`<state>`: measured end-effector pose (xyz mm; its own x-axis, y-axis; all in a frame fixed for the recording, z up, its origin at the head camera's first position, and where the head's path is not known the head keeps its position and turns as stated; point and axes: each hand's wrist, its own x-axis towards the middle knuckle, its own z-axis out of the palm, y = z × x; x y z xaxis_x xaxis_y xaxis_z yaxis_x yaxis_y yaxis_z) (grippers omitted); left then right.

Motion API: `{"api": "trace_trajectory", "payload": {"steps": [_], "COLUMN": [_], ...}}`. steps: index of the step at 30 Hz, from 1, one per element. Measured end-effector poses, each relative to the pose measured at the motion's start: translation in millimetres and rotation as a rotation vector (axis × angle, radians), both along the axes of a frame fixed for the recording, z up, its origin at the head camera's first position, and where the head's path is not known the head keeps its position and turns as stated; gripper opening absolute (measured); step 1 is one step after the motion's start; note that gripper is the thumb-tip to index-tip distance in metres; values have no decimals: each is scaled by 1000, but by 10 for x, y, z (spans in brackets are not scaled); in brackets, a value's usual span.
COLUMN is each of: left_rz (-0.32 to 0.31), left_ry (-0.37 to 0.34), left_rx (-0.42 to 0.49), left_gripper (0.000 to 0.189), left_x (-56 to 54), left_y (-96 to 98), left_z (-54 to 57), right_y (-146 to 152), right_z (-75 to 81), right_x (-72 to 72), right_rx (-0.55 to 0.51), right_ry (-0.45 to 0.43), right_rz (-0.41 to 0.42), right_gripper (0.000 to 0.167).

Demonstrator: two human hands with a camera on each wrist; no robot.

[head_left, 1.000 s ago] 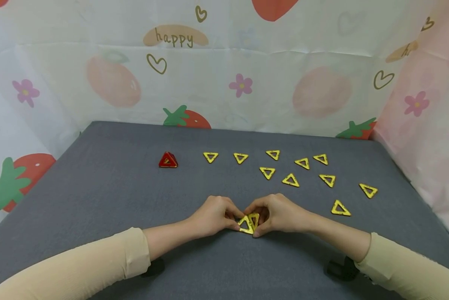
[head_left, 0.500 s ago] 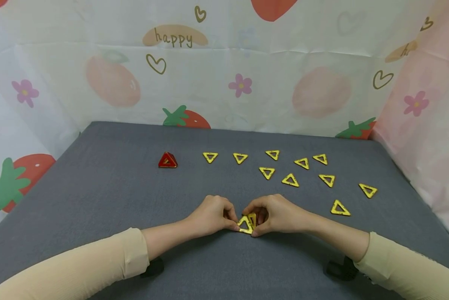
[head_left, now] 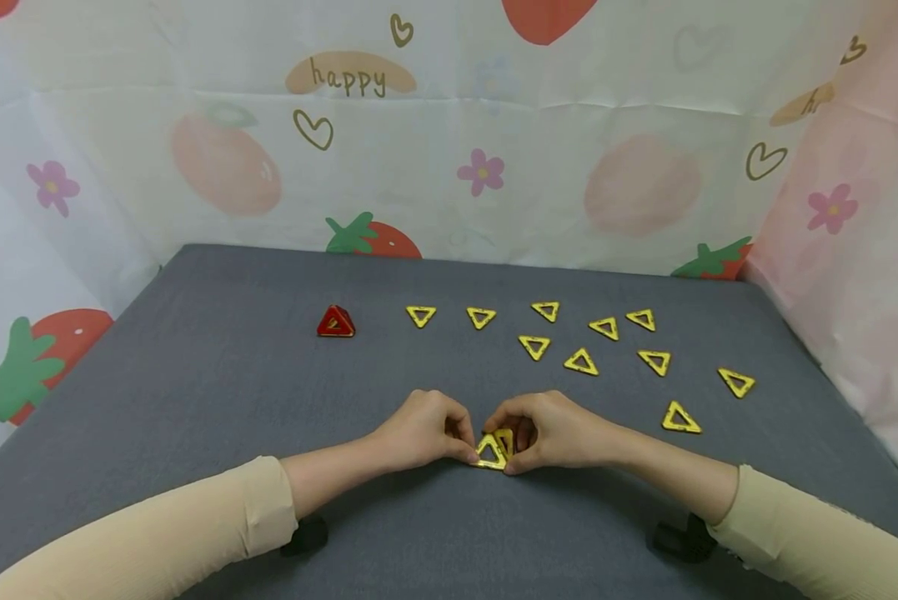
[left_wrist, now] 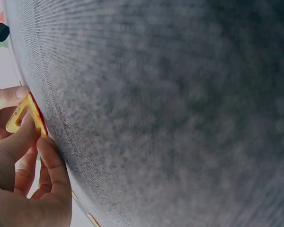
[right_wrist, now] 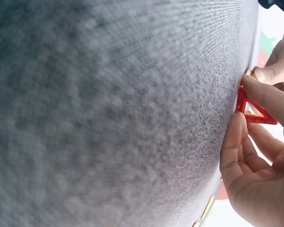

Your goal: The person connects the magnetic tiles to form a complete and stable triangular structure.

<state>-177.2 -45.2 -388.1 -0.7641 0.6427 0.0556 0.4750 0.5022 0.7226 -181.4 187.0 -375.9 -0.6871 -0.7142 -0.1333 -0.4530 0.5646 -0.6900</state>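
Two yellow triangular magnetic tiles stand on edge at the front middle of the grey table, meeting at an angle. My left hand (head_left: 422, 429) pinches the left magnetic tile (head_left: 491, 455) near its lower left corner. In the left wrist view, its thumb lies across the yellow face of that tile (left_wrist: 26, 111). On the other side my right hand (head_left: 561, 429) grips the right magnetic tile (head_left: 506, 438), index finger at the top and thumb at the bottom. A tile in the right wrist view shows a red side (right_wrist: 260, 119). The fingers partly hide both tiles.
A red pyramid (head_left: 336, 322) built of triangular tiles stands at the back left of the table (head_left: 216, 375). Several flat yellow triangular tiles (head_left: 582, 361) lie spread over the back and right. A printed curtain (head_left: 449, 133) closes off the far edge.
My left index finger has drawn back slightly from the top of the left magnetic tile. The right magnetic tile has shifted a little to the left with my right hand.
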Motion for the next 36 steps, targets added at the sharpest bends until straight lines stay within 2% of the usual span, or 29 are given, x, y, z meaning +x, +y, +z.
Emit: {"api": "trace_trajectory", "payload": {"steps": [5,9,13,16,20,25,30,36], "left_rz": [24,94,214,317,438,561,623,646], "left_ry": [-6,-6,23,43,41,25,-27,-104], "left_rx": [2,6,21,38,62,90,94,63], "left_gripper": [9,8,7,17,32,38,43,51], "left_x": [-52,-166,-360,-536,-762,-998,-1152,-1272], "left_y": [-12,-42,-91,-133,-184,-226,-231,-244], "left_z": [62,138,211,261,311,312,294,252], "right_y": [-4,-7,-3,6,12,8,6,10], "right_z": [1,1,-3,-11,-26,-44,-50,-57], "right_x": [-1,-2,-5,-8,-12,-11,-8,-10], "right_rx": [11,15,9,4,3,-1,1,9], "right_ry": [8,8,9,11,11,18,21,26], "right_rz": [-1,-4,-3,-3,-4,-3,0,-1], "right_gripper": [41,41,41,41,41,41,41,41]}}
